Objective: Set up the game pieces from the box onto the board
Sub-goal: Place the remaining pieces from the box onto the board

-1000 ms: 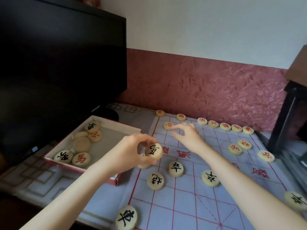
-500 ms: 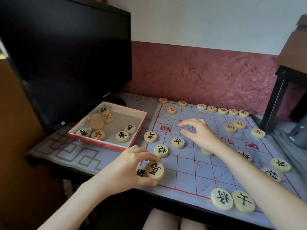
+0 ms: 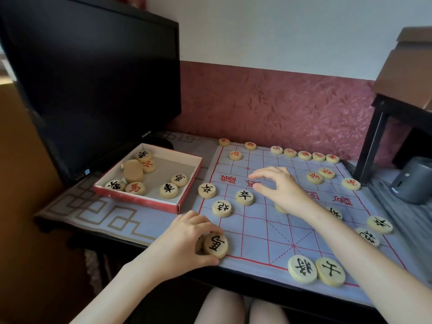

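Left grip [image 3: 187,239]: clenched on a round pale wooden disc [image 3: 215,245] bearing a black character, thumb below and fingers curled over its top edge. The disc is at the near left corner of the pale blue cloth board with red grid lines [image 3: 257,232], face up and apparently slightly tilted; whether it already rests flat cannot be told. Being round, it has no long axis to align. A second disc [image 3: 199,242], largely hidden by the fingers, sits just beside it on the corner side, touching or nearly so. Judgement: the coming move is a short lowering onto the near-row line immediately beside that corner disc, and that neighbour is the only thing liable to be knocked. The left grip is far nearer this spot. The right grip [image 3: 280,190] hovers over mid-board, fingers loosely curled and holding nothing, well apart. Along the near row, two black-marked discs [image 3: 302,268] lie well to the right. The shallow red-walled cardboard box [image 3: 140,199] stands on the table [image 3: 105,238] left of the board, with several discs left inside. A black monitor [image 3: 93,78] rises behind it.
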{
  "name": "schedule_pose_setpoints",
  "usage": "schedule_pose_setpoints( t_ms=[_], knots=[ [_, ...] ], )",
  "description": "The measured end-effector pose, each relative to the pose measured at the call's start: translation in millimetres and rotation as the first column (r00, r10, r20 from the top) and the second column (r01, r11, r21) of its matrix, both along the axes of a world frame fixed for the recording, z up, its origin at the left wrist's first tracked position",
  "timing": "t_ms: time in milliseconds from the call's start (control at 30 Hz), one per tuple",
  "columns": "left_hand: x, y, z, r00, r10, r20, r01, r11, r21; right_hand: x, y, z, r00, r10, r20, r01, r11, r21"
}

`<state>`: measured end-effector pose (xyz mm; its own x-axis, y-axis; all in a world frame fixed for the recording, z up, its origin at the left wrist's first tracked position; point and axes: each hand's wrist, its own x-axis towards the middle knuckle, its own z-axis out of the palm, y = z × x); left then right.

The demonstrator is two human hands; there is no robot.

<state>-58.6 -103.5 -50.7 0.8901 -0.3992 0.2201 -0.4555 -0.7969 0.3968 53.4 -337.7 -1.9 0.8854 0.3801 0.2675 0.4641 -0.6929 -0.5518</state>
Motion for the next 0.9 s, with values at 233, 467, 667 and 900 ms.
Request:
schedule_pose_setpoints(
  t_ms=[233,467,667,900],
  knots=[
    [-1,-1,-5,0.999,-0.013,-0.04,0.013,1.0,-0.007,-6,3,1,1.0,0.004,0.009,-0.004,0.999,-0.046],
    [-1,7,-2,0.998,-0.03,-0.049,0.027,0.998,-0.051,-6,15,-3,0.999,0.035,-0.004,-0.035,0.999,-0.039],
    [13,41,12,0.99,0.139,0.016,-0.133,0.973,-0.188,0,45,-3,0.99,0.12,-0.078,-0.12,0.993,0.012],
    [50,79,17,0.905,0.419,0.074,-0.392,0.889,-0.239,14,96,-3,0.969,0.184,-0.165,-0.187,0.982,-0.002]
  ],
)
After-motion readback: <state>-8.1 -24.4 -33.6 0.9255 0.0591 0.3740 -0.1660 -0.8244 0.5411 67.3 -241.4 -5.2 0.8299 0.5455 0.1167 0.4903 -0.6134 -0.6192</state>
